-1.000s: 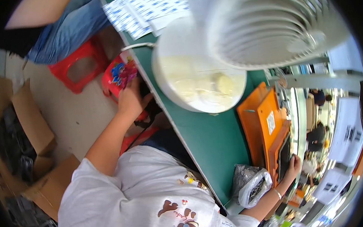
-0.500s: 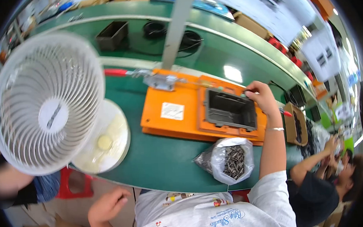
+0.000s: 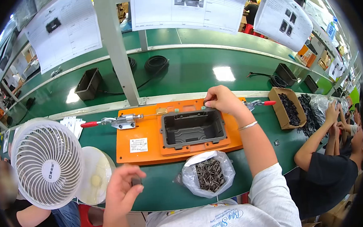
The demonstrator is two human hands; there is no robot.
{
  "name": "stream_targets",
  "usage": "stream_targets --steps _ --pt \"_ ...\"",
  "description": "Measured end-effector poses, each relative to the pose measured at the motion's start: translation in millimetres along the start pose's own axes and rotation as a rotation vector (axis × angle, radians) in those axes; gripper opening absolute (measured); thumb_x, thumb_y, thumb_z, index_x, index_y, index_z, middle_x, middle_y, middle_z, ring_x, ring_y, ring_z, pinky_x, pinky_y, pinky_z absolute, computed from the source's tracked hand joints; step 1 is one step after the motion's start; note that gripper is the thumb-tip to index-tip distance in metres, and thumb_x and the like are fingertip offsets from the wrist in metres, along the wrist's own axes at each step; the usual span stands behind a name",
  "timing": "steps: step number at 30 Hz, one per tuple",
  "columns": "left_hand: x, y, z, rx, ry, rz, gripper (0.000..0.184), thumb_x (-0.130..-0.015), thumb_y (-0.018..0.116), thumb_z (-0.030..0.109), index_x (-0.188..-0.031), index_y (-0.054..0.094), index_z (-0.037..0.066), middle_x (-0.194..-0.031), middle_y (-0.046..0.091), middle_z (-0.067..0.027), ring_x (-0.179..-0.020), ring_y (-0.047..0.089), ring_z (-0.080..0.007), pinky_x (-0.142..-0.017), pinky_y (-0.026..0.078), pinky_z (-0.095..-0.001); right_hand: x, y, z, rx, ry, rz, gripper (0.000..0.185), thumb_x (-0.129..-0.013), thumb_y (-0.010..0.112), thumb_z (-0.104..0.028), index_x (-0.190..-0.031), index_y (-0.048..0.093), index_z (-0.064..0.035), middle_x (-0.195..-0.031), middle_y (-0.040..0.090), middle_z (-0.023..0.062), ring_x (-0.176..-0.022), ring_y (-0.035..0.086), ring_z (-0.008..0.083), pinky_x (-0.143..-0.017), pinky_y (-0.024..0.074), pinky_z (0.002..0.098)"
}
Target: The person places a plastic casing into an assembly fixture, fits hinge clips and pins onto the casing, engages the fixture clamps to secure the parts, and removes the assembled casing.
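Note:
My right hand (image 3: 226, 100) is pinched at the far right corner of a dark rectangular plastic housing (image 3: 193, 133); a small dark piece shows at its fingertips, partly hidden. The housing lies open side up in an orange fixture (image 3: 126, 135). Low at the front left, my left hand (image 3: 123, 190) is raised above the bench edge, with a small dark block (image 3: 136, 181) between thumb and curled fingers. A clear plastic bag (image 3: 190, 183) full of small metal screws (image 3: 210, 174) stands open in front of the fixture.
Toggle clamps with red handles (image 3: 90, 124) flank the fixture. A white fan (image 3: 47, 163) stands at the left. A cardboard box of black parts (image 3: 288, 110) sits at the right, near a co-worker in a dark shirt (image 3: 324, 177). A metal post (image 3: 117, 51) rises behind.
The camera view has levelled and shifted. My left hand has come up over the bench edge, and a dark block now shows in it. My right hand stays at the housing's far right corner.

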State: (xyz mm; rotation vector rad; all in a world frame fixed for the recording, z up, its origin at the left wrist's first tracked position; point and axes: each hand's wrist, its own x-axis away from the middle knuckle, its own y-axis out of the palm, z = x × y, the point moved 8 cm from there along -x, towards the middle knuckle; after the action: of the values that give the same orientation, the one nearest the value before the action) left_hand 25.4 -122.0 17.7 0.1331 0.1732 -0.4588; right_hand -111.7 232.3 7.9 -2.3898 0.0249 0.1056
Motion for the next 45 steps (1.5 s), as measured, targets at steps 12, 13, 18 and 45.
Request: stream_targets --steps 12,13,18,45 --pt "-80.0 51.3 -3.9 0.172 0.079 -0.032 0.052 -0.074 0.064 -0.018 -0.120 0.050 0.002 -0.103 0.052 -0.0086 -0.089 0.058 -0.0132 -0.072 0.054 -0.0248 68.7 -10.1 -67.0 0.143 -0.253 0.422 0.022 -0.078 0.075 -0.012 -0.091 0.060 -0.0027 -0.084 0.060 0.0063 -0.076 0.060 0.0155 -0.065 0.0482 0.0277" --pt "-83.6 59.5 1.5 0.136 0.081 -0.053 0.055 -0.073 0.064 -0.019 -0.122 0.049 0.002 -0.103 0.049 -0.0069 -0.093 0.057 -0.0135 -0.076 0.053 -0.0245 78.8 -1.6 -79.7 -0.147 -0.276 0.302 0.022 -0.079 0.075 -0.014 -0.092 0.061 -0.0026 -0.081 0.061 0.0042 -0.072 0.059 0.0121 -0.062 0.0472 0.0252" --pt "-96.6 106.3 39.8 -0.362 0.320 -0.183 0.054 -0.072 0.068 -0.014 -0.121 0.054 0.005 -0.102 0.046 -0.0090 -0.093 0.055 -0.0194 -0.073 0.051 -0.0265 107.8 30.7 -133.7 -0.488 -0.410 -0.100 0.017 -0.082 0.073 -0.007 -0.095 0.062 -0.0034 -0.080 0.060 -0.0022 -0.070 0.055 0.0031 -0.060 0.0432 0.0191" --pt "-134.7 56.9 -18.3 -1.303 0.037 -0.129 0.032 -0.078 0.072 0.029 -0.079 0.057 0.002 -0.076 0.064 -0.0132 -0.073 0.063 -0.0331 -0.063 0.049 -0.0423 -35.8 64.5 -80.1 -0.077 -0.182 -0.012 0.014 -0.073 0.077 -0.007 -0.080 0.070 0.0028 -0.071 0.069 0.0099 -0.059 0.063 0.0117 -0.053 0.0505 0.0266"
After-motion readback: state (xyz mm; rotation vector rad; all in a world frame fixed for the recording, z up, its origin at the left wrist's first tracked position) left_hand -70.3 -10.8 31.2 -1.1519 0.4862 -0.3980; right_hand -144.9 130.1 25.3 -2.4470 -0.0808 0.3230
